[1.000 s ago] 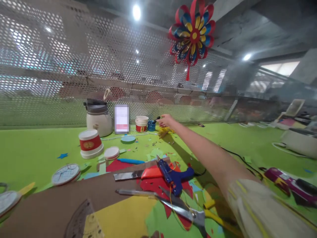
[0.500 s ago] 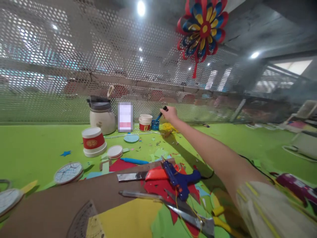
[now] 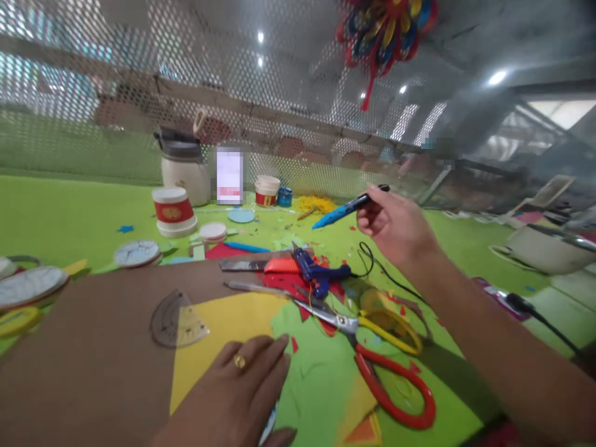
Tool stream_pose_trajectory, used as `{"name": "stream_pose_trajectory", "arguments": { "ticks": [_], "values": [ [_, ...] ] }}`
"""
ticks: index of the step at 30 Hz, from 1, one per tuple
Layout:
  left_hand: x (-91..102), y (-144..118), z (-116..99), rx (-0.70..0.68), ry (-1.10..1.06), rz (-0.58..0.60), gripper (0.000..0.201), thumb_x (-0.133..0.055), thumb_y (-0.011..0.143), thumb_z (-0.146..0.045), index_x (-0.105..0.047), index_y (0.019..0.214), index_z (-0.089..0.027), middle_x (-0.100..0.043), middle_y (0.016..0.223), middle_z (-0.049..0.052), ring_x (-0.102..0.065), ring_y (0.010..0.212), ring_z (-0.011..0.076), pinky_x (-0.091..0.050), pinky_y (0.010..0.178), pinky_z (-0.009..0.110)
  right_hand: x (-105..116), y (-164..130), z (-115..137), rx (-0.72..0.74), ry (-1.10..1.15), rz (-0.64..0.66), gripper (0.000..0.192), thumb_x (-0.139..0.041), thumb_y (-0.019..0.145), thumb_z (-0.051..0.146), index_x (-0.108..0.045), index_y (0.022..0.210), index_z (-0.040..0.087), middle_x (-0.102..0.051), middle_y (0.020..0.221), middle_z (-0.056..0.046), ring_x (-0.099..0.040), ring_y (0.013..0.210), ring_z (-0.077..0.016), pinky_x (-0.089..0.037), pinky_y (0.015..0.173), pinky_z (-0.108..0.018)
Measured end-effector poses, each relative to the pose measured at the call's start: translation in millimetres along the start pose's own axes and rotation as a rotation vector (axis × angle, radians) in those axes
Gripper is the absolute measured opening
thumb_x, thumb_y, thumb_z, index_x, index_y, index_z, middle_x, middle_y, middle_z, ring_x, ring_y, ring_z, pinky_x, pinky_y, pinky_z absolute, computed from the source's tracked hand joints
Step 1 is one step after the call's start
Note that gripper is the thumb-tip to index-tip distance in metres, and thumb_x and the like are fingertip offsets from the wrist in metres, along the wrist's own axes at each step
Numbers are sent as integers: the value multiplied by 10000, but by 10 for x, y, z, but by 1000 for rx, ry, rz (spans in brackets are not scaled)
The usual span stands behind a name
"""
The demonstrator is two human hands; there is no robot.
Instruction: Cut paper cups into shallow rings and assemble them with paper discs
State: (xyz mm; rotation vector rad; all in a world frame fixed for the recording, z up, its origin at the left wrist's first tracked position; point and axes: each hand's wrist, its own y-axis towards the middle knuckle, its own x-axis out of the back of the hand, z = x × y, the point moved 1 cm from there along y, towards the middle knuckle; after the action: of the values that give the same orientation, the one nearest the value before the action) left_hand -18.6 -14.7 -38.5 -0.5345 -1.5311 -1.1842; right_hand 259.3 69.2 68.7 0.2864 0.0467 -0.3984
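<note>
My right hand (image 3: 395,225) holds a blue pen (image 3: 347,209) by its dark rear end, above the green table, tip pointing left. Below it lies a blue glue gun (image 3: 316,271) on red paper scraps. My left hand (image 3: 233,397) rests flat on a yellow sheet (image 3: 223,329) that lies on brown cardboard (image 3: 88,347); a ring is on one finger. A clear protractor (image 3: 177,320) sits just beyond that hand. Large scissors (image 3: 372,341) with red and yellow handles lie between the hands. The small blue pot (image 3: 284,197) stands at the back.
A utility knife with a red grip (image 3: 265,265) lies by the glue gun. Red-and-white paper cups (image 3: 171,211), a white kettle (image 3: 184,167), round lids and paper clocks (image 3: 137,252) stand at left. A perforated metal screen (image 3: 93,93) backs the table. A black cord (image 3: 386,273) runs right.
My right hand has lifted the blue pen out of the small blue pot at the back and drawn it toward me. The view has tilted down, and my left hand has come into view.
</note>
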Motion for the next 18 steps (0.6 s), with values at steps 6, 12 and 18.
{"name": "stream_pose_trajectory", "arguments": {
  "ticks": [6,12,18],
  "values": [
    [141,108,-43,11,-82,85,458,-601,863,-313,-594,1284,-133,-680,1261,113,-614,1091,319,-491,873,461,-31,-785,-83,176,-78,148,68,-695,834,261,-706,835,195,-632,627,22,-559,485,-87,-443,417,-197],
    [68,76,-45,41,-115,56,420,-577,878,-289,-592,1275,-150,-670,1281,87,-589,1114,304,-457,907,460,-188,-942,-122,281,-324,297,72,-651,863,185,-653,791,189,-591,619,50,-536,514,-69,-484,493,-177],
    [18,42,-26,42,-155,43,468,-577,857,-280,-536,1316,-196,-659,1299,34,-580,1107,269,-419,899,407,-92,-1053,-179,339,-508,301,43,-674,859,209,-663,901,213,-625,714,50,-572,571,-69,-477,532,-179]
  ]
}}
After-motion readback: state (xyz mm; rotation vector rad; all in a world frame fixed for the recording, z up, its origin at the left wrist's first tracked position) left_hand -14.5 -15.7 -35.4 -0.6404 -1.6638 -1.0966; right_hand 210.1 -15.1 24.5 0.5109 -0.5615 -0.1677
